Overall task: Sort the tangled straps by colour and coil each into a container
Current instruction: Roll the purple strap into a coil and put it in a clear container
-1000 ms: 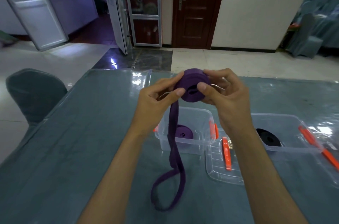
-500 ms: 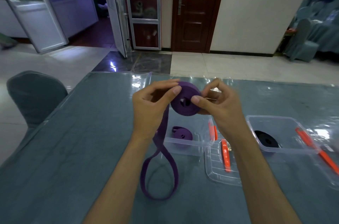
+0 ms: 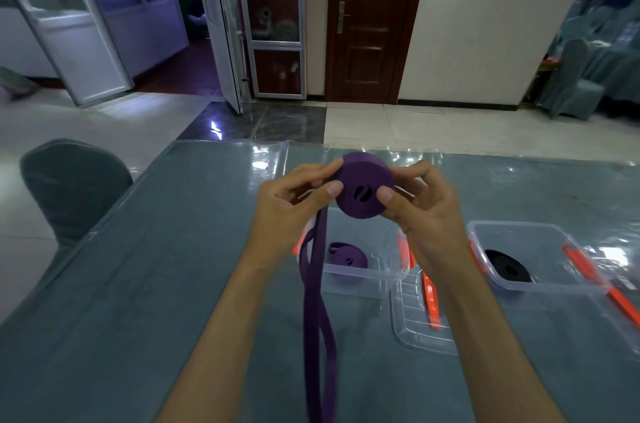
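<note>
Both hands hold a half-wound purple strap coil (image 3: 362, 185) in the air above the table. My left hand (image 3: 294, 204) pinches its left side with thumb and fingertips. My right hand (image 3: 420, 208) grips its right side. The strap's loose tail (image 3: 317, 315) hangs down as a long loop out of the frame's bottom. Below sits a clear container (image 3: 384, 279) with a coiled purple strap (image 3: 348, 258) inside. A second clear container (image 3: 557, 285) to the right holds a coiled black strap (image 3: 507, 266).
A clear lid with an orange clip (image 3: 422, 313) lies between the two containers. Another lid with an orange clip (image 3: 620, 298) lies at the far right. The table (image 3: 138, 284) has a grey-blue cover. A covered chair (image 3: 72, 187) stands at the left.
The hanging tail has swung from an open loop into a narrow one. The coil and both hands sit slightly higher in view, and the coil looks thicker.
</note>
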{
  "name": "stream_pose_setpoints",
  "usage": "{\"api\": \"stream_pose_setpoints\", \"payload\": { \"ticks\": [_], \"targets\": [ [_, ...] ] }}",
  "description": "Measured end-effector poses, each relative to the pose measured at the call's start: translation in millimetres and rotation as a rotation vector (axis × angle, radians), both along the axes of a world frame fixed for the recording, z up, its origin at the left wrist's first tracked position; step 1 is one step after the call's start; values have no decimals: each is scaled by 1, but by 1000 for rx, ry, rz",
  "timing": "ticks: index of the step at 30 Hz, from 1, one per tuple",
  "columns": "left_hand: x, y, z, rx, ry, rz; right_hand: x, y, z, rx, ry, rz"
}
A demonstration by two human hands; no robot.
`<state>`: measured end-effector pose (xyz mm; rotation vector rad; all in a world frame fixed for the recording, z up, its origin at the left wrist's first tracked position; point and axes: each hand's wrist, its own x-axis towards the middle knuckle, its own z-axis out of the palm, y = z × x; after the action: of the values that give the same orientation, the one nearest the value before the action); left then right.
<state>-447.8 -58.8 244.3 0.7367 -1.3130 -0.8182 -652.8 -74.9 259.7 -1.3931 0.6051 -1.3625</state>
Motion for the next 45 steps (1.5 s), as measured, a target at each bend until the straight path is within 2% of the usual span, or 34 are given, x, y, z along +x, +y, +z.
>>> {"api": "stream_pose_setpoints", "payload": {
  "ticks": [2,4,7,10,14,16,18,21,24,28,32,34,37,40,43,45],
  "targets": [
    [-3,0,1,-32,-15,53,-1,1,0,53,29,31],
    [-9,1,-2,-32,27,107,-2,2,-1,14,73,-11],
    [-12,1,-6,3,7,25,-1,2,-2,-79,32,-82],
    [-9,-2,-8,17,-16,-13,-4,3,-2,-17,54,-76],
    [-14,2,-16,64,94,31,-11,2,6,-47,158,-76],
    [-16,3,-16,92,106,-41,-10,3,5,-102,119,-114],
    [-15,1,-14,85,81,-85,-6,4,-1,-67,33,-135],
    [-11,0,-9,43,123,-9,-2,4,-7,9,29,-101],
    [-11,0,-10,57,196,42,-2,3,-9,-28,88,-105],
    [-4,-4,-10,105,132,-48,-3,0,-14,-62,38,-144],
    [-5,-3,-12,66,119,65,-4,-3,-17,6,114,-94],
    [-9,-3,-14,89,142,63,-4,-3,-17,-25,109,-124],
    [-5,-5,-14,104,83,14,-6,-4,-20,-48,110,-141],
    [-6,-6,-15,33,42,87,-3,-4,-22,-13,152,-124],
    [-15,-5,-23,-6,53,171,1,-5,-19,-101,203,-239],
    [-16,-6,-26,28,83,155,5,-5,-19,-152,192,-278]
  ]
}}
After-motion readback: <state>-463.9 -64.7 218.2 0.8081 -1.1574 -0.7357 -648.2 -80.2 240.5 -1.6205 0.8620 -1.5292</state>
